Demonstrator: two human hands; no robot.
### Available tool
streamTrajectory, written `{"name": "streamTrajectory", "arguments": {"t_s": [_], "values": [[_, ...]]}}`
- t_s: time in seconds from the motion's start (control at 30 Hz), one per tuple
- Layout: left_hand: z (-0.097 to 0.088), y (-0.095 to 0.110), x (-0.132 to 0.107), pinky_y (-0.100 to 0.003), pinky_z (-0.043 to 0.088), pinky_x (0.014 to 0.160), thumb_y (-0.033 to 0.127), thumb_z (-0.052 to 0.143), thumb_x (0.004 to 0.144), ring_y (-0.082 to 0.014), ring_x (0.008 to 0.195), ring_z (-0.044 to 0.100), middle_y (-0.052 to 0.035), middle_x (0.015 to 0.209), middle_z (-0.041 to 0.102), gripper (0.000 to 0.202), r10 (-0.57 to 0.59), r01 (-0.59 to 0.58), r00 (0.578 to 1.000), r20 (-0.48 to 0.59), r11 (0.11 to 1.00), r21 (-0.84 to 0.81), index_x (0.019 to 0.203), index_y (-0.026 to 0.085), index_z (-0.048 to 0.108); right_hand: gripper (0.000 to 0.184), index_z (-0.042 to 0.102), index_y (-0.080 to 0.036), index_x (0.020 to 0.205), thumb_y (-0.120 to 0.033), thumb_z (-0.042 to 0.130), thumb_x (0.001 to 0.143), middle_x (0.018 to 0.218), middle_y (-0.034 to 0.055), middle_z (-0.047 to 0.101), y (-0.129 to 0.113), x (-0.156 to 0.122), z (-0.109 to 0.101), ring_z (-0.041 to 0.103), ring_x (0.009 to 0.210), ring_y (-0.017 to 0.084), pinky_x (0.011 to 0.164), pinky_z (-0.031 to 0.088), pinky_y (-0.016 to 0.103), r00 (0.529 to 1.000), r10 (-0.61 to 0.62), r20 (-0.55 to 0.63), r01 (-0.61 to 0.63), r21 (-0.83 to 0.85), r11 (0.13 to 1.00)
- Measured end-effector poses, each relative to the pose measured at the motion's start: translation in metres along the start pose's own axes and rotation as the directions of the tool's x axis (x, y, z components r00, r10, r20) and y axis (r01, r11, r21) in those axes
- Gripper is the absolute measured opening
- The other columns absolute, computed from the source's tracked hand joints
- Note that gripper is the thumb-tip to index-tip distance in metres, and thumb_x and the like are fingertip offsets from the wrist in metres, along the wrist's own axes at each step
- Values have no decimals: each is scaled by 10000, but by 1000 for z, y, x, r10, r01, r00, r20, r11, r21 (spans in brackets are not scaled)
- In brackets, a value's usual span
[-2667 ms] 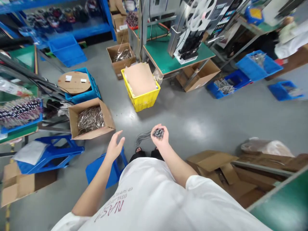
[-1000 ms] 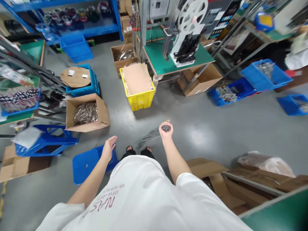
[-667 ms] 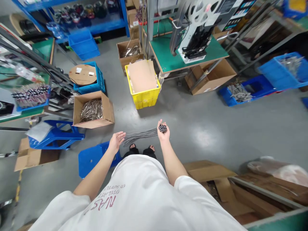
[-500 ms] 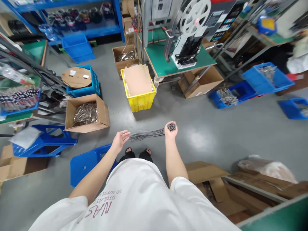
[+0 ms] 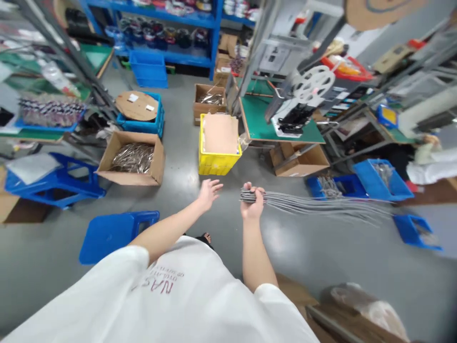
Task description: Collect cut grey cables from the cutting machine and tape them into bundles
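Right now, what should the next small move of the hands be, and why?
I'd probably bring the open left hand across to steady the short end of the bundle of long, thin grey cables. The right hand alone grips it, close to that end, while the long tails fan out toward the person's right; the left hand is empty and apart from the bundle.
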State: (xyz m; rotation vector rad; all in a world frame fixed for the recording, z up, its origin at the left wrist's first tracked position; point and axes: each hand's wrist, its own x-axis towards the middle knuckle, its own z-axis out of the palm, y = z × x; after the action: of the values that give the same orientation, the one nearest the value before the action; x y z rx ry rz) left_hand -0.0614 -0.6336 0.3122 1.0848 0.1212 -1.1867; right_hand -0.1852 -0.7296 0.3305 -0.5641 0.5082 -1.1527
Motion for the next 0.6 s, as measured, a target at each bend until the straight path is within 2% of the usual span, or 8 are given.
{"name": "streamTrajectory", "arguments": {"t_s": [0.03, 0.1, 0.17, 0.2, 0.27, 0.37, 0.47, 0.6], "values": [[19, -4, 4, -468, 405, 1079, 537, 358, 896, -270, 1213, 592, -133, 1213, 685, 509, 2, -2, 1000, 22, 1000, -11, 1142, 201, 651, 82, 599, -248, 810, -171, 613, 785, 817, -52, 695, 13, -8, 1, 710, 936, 122, 929, 571, 320, 999, 43, 19, -42, -68, 997], [50, -10, 9, -464, 404, 1090, 543, 415, 894, -278, 1220, 591, -141, 1221, 680, 509, 19, -18, 997, 69, 1000, -20, 1166, 188, 657, 49, 603, -240, 783, -192, 616, 777, 942, -21, 731, 27, -16, -2, 699, 1028, 152, 934, 574, 355, 998, 66, 2, -65, -90, 994], [60, -14, 9, -427, 353, 1140, 488, 518, 881, -262, 1276, 554, -124, 1266, 663, 430, 50, -50, 994, 102, 999, -3, 1163, 203, 672, 48, 603, -244, 748, -203, 607, 774, 904, -27, 734, 26, -11, -11, 708, 1012, 156, 924, 585, 370, 996, 2, -90, -1, 10, 1000], [56, -14, 7, -400, 315, 1166, 444, 560, 877, -246, 1316, 520, -106, 1298, 648, 379, 69, -70, 992, 109, 997, 14, 1160, 221, 678, 64, 604, -249, 739, -191, 600, 766, 839, -40, 726, 20, -5, -18, 719, 967, 150, 907, 595, 365, 989, -21, -148, 33, 75, 997], [32, -11, 3, -355, 252, 1197, 360, 588, 883, -212, 1388, 440, -63, 1363, 611, 307, 106, -112, 989, 100, 992, 55, 1158, 264, 684, 123, 619, -256, 766, -144, 575, 743, 714, -75, 691, 7, 6, -34, 732, 811, 121, 840, 617, 324, 971, 12, -239, 38, 204, 978], [-30, -1, -3, -358, 230, 1206, 325, 528, 920, -193, 1429, 379, -31, 1398, 585, 282, 133, -135, 991, 21, 982, 135, 1154, 296, 683, 227, 632, -247, 838, -94, 528, 706, 623, -105, 642, -2, 12, -62, 678, 591, 74, 709, 616, 231, 939, 187, -289, -49, 426, 904], [-97, 3, -19, -395, 198, 1218, 352, 436, 949, -186, 1436, 365, -25, 1423, 563, 319, 144, -117, 984, -108, 968, 222, 1152, 295, 674, 196, 600, -223, 778, -78, 515, 679, 575, -103, 600, 6, 6, -85, 624, 498, 63, 598, 584, 173, 895, 353, -273, -126, 604, 787], [-168, -1, -53, -426, 214, 1206, 406, 322, 962, -188, 1422, 390, -52, 1416, 567, 405, 128, -36, 954, -273, 947, 318, 1154, 275, 653, 175, 568, -210, 755, -61, 531, 670, 575, -97, 589, 23, -4, -103, 609, 491, 69, 551, 570, 169, 869, 420, -262, -123, 708, 695]]}}
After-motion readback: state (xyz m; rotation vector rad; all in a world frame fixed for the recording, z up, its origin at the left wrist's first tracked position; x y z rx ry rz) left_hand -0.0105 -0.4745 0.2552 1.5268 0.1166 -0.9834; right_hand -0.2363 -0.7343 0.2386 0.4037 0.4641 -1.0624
